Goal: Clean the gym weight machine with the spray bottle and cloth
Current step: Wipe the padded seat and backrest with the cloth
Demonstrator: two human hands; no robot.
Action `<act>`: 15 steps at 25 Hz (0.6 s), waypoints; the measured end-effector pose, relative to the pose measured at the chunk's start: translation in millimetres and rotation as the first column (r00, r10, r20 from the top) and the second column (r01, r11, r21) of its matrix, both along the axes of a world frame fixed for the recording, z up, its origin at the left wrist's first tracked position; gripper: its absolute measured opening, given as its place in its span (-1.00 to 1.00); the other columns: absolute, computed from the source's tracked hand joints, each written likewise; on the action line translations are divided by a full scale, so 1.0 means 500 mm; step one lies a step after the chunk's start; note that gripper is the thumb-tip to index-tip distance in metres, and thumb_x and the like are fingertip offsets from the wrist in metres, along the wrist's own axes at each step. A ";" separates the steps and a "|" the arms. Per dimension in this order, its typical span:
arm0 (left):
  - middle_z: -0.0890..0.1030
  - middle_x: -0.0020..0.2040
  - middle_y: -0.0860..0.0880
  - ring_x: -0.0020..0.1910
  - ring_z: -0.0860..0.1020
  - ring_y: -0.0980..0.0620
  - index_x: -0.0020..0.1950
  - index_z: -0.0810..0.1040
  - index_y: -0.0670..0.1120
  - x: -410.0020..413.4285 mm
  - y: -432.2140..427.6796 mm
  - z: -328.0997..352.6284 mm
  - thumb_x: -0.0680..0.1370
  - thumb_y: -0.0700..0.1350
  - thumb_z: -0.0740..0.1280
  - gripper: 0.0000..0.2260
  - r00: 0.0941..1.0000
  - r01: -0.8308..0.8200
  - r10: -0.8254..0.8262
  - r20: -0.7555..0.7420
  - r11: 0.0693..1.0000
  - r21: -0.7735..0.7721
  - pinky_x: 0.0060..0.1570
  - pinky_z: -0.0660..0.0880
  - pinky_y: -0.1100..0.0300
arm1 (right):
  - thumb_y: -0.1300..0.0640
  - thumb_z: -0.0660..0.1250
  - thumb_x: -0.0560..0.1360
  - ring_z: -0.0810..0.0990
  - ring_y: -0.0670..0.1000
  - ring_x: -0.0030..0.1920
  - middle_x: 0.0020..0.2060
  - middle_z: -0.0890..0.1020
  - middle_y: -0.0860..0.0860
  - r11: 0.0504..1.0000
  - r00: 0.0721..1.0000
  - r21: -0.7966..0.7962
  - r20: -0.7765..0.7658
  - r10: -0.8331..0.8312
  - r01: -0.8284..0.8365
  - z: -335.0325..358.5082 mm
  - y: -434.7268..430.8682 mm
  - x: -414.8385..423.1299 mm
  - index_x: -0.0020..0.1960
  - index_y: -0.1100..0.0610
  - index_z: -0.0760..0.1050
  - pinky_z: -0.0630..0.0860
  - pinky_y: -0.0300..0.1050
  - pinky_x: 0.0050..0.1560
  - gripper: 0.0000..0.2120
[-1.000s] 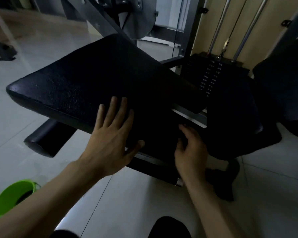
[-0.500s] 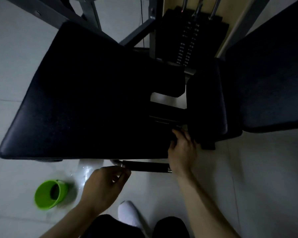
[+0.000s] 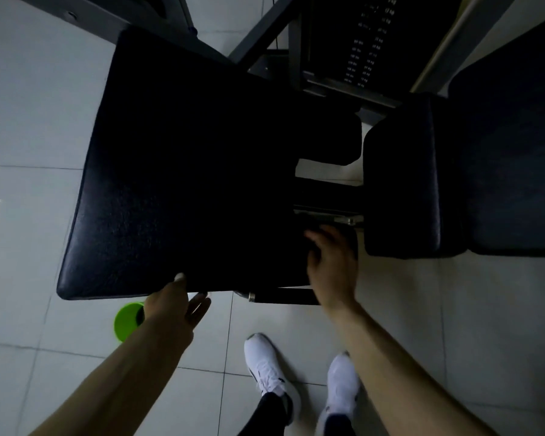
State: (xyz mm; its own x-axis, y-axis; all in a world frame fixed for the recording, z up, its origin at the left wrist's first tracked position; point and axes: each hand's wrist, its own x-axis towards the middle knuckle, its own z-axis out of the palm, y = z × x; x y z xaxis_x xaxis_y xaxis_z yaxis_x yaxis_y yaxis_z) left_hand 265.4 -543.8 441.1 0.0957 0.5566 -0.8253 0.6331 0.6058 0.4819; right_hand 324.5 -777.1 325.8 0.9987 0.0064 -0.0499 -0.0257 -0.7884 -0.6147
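Tiled floor (image 3: 44, 89), dim. Machine pad (image 3: 186, 171), mid-frame, is touched at lower edge by left hand (image 3: 173, 305), fingers (image 3: 199, 305) straight; right hand (image 3: 332, 264) blurred, grip can't be told. Green cup (image 3: 127, 320) lower left could be kicked.

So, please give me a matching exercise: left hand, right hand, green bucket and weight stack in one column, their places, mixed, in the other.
1 left hand
2 right hand
3 green bucket
4 weight stack

a on the floor tiles, partly hidden
b at the large black pad's near edge
c beyond the pad
d at the pad's right corner

Pairs: 1-b, 2-d, 3-a, 4-c
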 end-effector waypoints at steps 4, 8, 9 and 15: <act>0.60 0.14 -0.17 0.08 0.65 -0.14 0.40 0.46 -0.08 0.017 -0.021 -0.022 0.68 -0.09 0.31 -0.70 0.994 -0.109 0.110 -0.024 0.993 0.051 -0.24 0.57 0.04 | 0.33 0.40 0.46 0.57 0.19 0.27 0.28 0.61 0.07 0.997 0.997 0.020 -0.001 -0.076 0.076 0.017 0.057 0.002 0.25 0.04 0.66 0.56 0.02 0.23 -0.59; 0.61 0.18 -0.19 -0.02 0.66 -0.09 0.43 0.41 -0.07 0.016 -0.031 -0.038 0.68 -0.08 0.30 -0.68 0.987 -0.156 0.158 -0.004 0.978 0.136 -0.26 0.60 0.04 | 0.27 0.47 0.38 0.46 0.11 0.31 0.32 0.53 0.04 0.882 0.878 0.053 0.146 0.456 -0.467 0.061 0.128 -0.112 0.31 0.07 0.59 0.55 -0.10 0.21 -0.50; 0.61 0.19 -0.17 -0.05 0.66 -0.07 0.43 0.40 -0.06 0.017 -0.035 -0.035 0.68 -0.08 0.30 -0.68 0.986 -0.165 0.167 -0.003 0.977 0.138 -0.25 0.61 0.03 | 0.30 0.50 0.34 0.47 0.12 0.30 0.32 0.52 0.04 0.825 0.816 0.028 0.169 0.553 -0.564 0.063 0.114 -0.112 0.30 0.08 0.59 0.57 -0.08 0.21 -0.47; 0.62 0.10 -0.06 -0.01 0.66 -0.07 0.35 0.41 0.02 0.017 -0.026 -0.036 0.69 -0.08 0.28 -0.76 0.990 -0.127 0.132 -0.038 0.986 0.109 -0.12 0.64 -0.05 | 0.33 0.41 0.53 0.52 0.19 0.36 0.39 0.54 0.10 0.915 0.920 0.094 0.057 0.389 -0.393 0.026 0.052 0.108 0.29 0.11 0.64 0.48 -0.05 0.31 -0.64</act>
